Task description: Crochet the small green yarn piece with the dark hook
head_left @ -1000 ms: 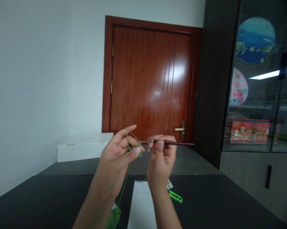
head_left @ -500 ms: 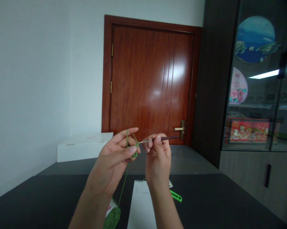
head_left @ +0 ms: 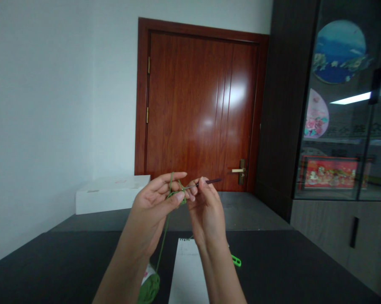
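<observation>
At lower centre of the frame, the left hand (head_left: 154, 202) pinched a loop of green yarn (head_left: 178, 195), while the right hand (head_left: 206, 215) gripped a slim dark crochet hook (head_left: 209, 182), its tip now moved in against the yarn.

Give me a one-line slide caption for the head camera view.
Left hand holds green yarn while the right hand works a dark crochet hook.

Notepad (head_left: 186, 270) on table (head_left: 51, 261), yarn ball (head_left: 149, 289) left of it.
</observation>
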The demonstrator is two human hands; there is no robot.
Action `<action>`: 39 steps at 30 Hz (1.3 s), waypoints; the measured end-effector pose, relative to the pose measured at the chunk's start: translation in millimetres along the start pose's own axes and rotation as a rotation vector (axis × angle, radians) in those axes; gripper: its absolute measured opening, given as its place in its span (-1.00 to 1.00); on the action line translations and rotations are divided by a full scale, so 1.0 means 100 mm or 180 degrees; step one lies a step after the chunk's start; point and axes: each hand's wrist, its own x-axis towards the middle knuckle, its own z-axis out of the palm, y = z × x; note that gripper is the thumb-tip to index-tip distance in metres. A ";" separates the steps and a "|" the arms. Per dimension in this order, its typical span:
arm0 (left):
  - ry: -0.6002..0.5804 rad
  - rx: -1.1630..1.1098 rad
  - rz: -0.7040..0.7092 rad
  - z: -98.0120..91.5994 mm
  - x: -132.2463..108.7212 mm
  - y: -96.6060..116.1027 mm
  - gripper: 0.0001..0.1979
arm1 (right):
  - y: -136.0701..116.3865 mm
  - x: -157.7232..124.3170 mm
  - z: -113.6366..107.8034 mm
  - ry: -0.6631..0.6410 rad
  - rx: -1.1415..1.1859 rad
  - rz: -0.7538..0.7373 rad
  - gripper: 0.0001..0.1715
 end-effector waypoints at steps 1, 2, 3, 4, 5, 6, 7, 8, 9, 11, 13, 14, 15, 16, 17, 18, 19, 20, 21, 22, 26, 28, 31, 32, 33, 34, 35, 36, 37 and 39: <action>-0.0001 -0.0015 -0.0018 0.00 0.00 0.01 -0.62 | 0.00 0.00 0.00 -0.0024 0.0009 0.0017 -0.74; -0.0009 -0.0032 -0.0033 0.00 0.00 0.01 -0.60 | 0.00 0.00 0.00 -0.0037 0.0030 0.0038 -0.74; -0.0017 -0.0045 -0.0048 0.00 0.00 0.02 -0.60 | -0.01 0.01 0.01 -0.0036 0.0059 0.0061 -0.74; -0.0033 -0.0059 -0.0060 0.01 0.00 0.02 -0.60 | -0.01 0.01 0.01 -0.0030 0.0093 0.0090 -0.74; -0.0056 -0.0073 -0.0076 0.01 0.00 0.03 -0.61 | -0.01 0.01 0.01 -0.0025 0.0124 0.0127 -0.73; -0.0070 -0.0093 -0.0093 0.02 0.00 0.03 -0.61 | -0.01 0.01 0.02 -0.0023 0.0152 0.0165 -0.73; -0.0074 -0.0118 -0.0111 0.02 0.00 0.03 -0.60 | -0.02 0.00 0.02 -0.0023 0.0175 0.0198 -0.73; -0.0072 -0.0147 -0.0124 0.02 0.00 0.03 -0.59 | -0.03 0.00 0.02 -0.0025 0.0189 0.0222 -0.73; -0.0059 -0.0173 -0.0139 0.01 0.00 0.03 -0.57 | -0.03 0.00 0.02 -0.0028 0.0194 0.0233 -0.74; -0.0041 -0.0183 -0.0135 0.00 -0.01 0.02 -0.52 | -0.05 -0.01 0.02 -0.0025 0.0164 0.0218 -0.75; -0.0055 -0.0107 -0.0051 -0.01 -0.01 0.01 -0.46 | -0.05 -0.01 0.01 -0.0016 0.0092 0.0180 -0.76; -0.0059 -0.0037 0.0026 -0.01 -0.01 0.00 -0.44 | -0.05 0.00 0.01 -0.0010 0.0047 0.0153 -0.75; -0.0063 0.0038 0.0127 -0.01 -0.01 0.00 -0.43 | -0.05 0.00 0.00 -0.0007 -0.0002 0.0123 -0.75; -0.0065 0.0110 0.0229 -0.01 -0.01 -0.01 -0.42 | -0.05 0.00 0.00 -0.0004 -0.0054 0.0093 -0.74; -0.0059 0.0175 0.0317 -0.01 -0.01 -0.01 -0.42 | -0.05 0.01 -0.01 0.0004 -0.0101 0.0061 -0.73; -0.0059 0.0233 0.0390 -0.01 -0.01 -0.02 -0.43 | -0.05 0.01 -0.01 0.0013 -0.0140 0.0034 -0.73; -0.0060 0.0283 0.0443 -0.01 0.00 -0.03 -0.44 | -0.05 0.01 -0.01 0.0018 -0.0169 0.0014 -0.73; -0.0065 0.0324 0.0476 -0.01 0.00 -0.03 -0.45 | -0.05 0.01 -0.01 0.0024 -0.0189 0.0001 -0.73; -0.0066 0.0362 0.0499 -0.02 0.01 -0.04 -0.46 | -0.05 0.01 -0.01 0.0034 -0.0205 -0.0007 -0.73; -0.0065 0.0398 0.0521 -0.02 0.01 -0.04 -0.47 | -0.05 0.01 -0.01 0.0046 -0.0222 -0.0013 -0.73; -0.0097 0.0455 0.0604 -0.05 0.02 -0.07 -0.52 | -0.06 0.01 0.00 0.0133 -0.0281 -0.0008 -0.69; -0.0130 0.0458 0.0618 -0.07 0.02 -0.08 -0.53 | -0.06 0.01 0.00 0.0181 -0.0295 0.0005 -0.69; -0.0171 0.0523 0.0619 -0.09 0.02 -0.09 -0.54 | -0.07 0.00 0.00 0.0257 -0.0325 0.0037 -0.67; -0.0179 0.0569 0.0625 -0.09 0.02 -0.09 -0.54 | -0.07 0.00 0.00 0.0290 -0.0329 0.0042 -0.67; -0.0191 0.0627 0.0636 -0.09 0.02 -0.09 -0.54 | -0.07 0.01 0.00 0.0326 -0.0332 0.0042 -0.66; -0.0209 0.0689 0.0651 -0.09 0.02 -0.09 -0.55 | -0.07 0.01 0.00 0.0359 -0.0332 0.0040 -0.66; -0.0231 0.0749 0.0666 -0.09 0.02 -0.09 -0.56 | -0.07 0.01 0.00 0.0385 -0.0332 0.0032 -0.66; -0.0262 0.0800 0.0687 -0.10 0.02 -0.09 -0.57 | -0.08 0.01 0.00 0.0402 -0.0335 0.0019 -0.67; -0.0298 0.0840 0.0701 -0.10 0.02 -0.09 -0.57 | -0.08 0.01 0.00 0.0408 -0.0346 0.0006 -0.68; -0.0361 0.0914 0.0742 -0.11 0.03 -0.10 -0.58 | -0.09 0.02 0.01 0.0405 -0.0405 -0.0025 -0.69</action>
